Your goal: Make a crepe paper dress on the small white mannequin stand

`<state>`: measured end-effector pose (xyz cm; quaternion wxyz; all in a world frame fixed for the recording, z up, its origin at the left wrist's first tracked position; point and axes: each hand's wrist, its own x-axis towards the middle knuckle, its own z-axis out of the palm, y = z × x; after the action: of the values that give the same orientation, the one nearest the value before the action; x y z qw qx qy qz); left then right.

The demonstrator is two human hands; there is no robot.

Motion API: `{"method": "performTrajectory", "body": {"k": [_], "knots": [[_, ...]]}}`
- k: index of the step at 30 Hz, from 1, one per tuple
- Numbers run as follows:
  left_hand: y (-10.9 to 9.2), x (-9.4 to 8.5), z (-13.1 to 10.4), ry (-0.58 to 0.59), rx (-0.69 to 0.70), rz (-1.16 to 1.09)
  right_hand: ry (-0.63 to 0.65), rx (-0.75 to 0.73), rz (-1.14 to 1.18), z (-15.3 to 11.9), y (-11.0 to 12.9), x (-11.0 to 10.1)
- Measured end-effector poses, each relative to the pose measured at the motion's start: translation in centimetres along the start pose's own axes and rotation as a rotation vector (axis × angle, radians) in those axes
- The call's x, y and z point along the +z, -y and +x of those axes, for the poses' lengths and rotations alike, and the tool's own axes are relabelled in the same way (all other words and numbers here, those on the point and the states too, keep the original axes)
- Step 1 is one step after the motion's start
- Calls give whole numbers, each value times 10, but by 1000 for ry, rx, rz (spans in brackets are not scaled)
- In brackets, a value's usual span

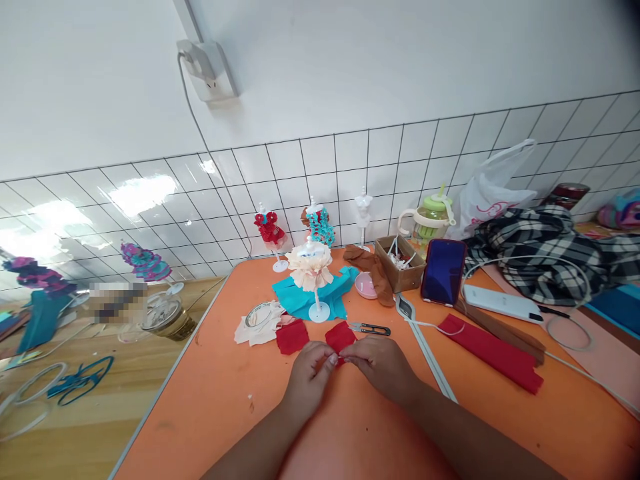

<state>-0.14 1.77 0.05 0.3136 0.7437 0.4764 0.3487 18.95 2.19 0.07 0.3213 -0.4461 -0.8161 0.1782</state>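
Both hands meet over the orange table, pinching the near edge of a piece of red crepe paper (341, 335). My left hand (311, 373) grips it between thumb and fingers; my right hand (383, 367) pinches it from the other side. A second red crepe piece (293, 336) lies just left of it. Behind the hands stands a small white dress form (319, 293) with a cream ruffled skirt (311, 268), over turquoise crepe paper (287, 297). Thread snips (373, 329) rest right behind the red piece. Cream crepe paper (250, 330) lies to the left with a clear ring (259, 315) on it.
Three more dress forms stand by the tiled wall, including a bare white one (363, 213). To the right are a cardboard box (400, 270), an upright phone (444, 272), a power bank (503, 305), a long red strip (493, 353), cables and a green-lidded bottle (433, 217).
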Motion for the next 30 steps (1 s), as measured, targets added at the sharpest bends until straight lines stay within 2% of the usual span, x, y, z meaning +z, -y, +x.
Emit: {"method": "performTrajectory", "body": {"k": [2,4,6,10,13,15,20,23,26,28,30], "knots": [[1,3,0,0,-52,-57,-1,-60,-19,1,-1,-2],[3,6,0,2,-74,-83,-12,-47,-42,3,-6,-10],[3,6,-1,10,-81,-66,-7,58,-72,6,-18,-24],[4,4,-2,36,-78,6,68,383,-219,6,-56,-61],[3,3,-1,57,-28,53,145,515,-276,1,-80,-80],[3,5,-1,84,16,78,171,561,-268,-3,-88,-85],[2,9,-3,142,78,90,203,552,-273,-3,-85,-82],[2,9,-3,140,87,93,158,511,-257,0,-81,-74],[2,9,-4,133,88,97,106,481,-136,3,-80,-64],[1,9,-4,135,91,92,119,504,-68,4,-80,-58],[1,9,-4,143,97,86,147,543,-95,4,-81,-54]]}}
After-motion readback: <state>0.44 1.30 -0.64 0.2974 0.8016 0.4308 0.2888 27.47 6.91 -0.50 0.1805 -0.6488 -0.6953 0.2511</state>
